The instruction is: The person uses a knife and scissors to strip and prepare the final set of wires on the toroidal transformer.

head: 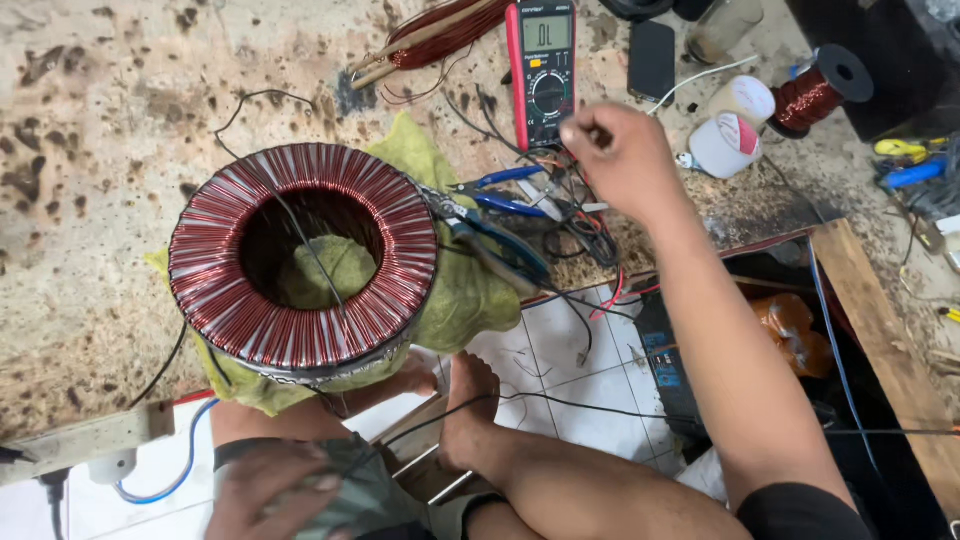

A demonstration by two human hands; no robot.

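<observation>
Now | right hand pinching wire by multimeter | left hand off-bench, grip unclear | coil at edge

Item count: one large toroidal copper coil, one multimeter, two blue-handled pliers, one small copper wire spool, two white tape rolls, one yellow cloth.
</observation>
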